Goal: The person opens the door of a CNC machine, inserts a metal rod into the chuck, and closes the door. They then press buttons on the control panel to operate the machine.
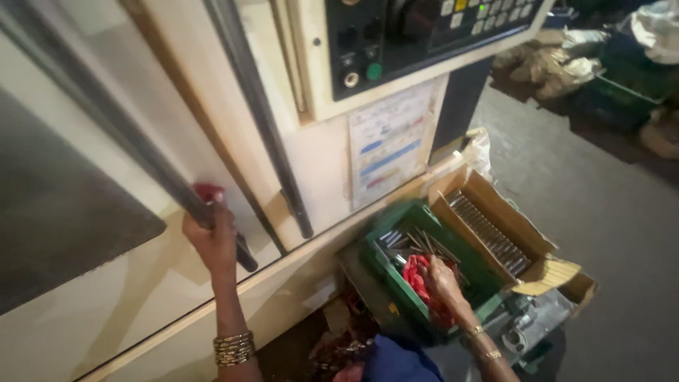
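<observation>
My left hand (210,237) is wrapped tight round the long dark door handle (177,185) of the machine, fingers curled over the bar near its lower end, with a bit of red cloth (206,191) poking out above the knuckles. The bar runs diagonally, upper left to lower right, across the cream door panel (127,283); smooth dark metal, round section.

My right hand (442,277) is down low to my right, in the green plastic crate (399,279), fingers closed on a red rag (417,276) and resting among the metal rods (417,244). The rods lie loose and crossed, thin, grey, shiny; most long axes run roughly up-left to down-right. They sit directly under and just ahead of the fingertips, so the right hand is the near one; the left is well apart, up on the door.

Just beside the crate, to the right, is a cardboard box (527,237) with more rods (488,233) packed in a neat row, parallel, ridged-looking. Whether I am pinching a rod inside the rag, can't tell; blurred.

Control panel (396,42) above, grey concrete floor (601,212) right.
</observation>
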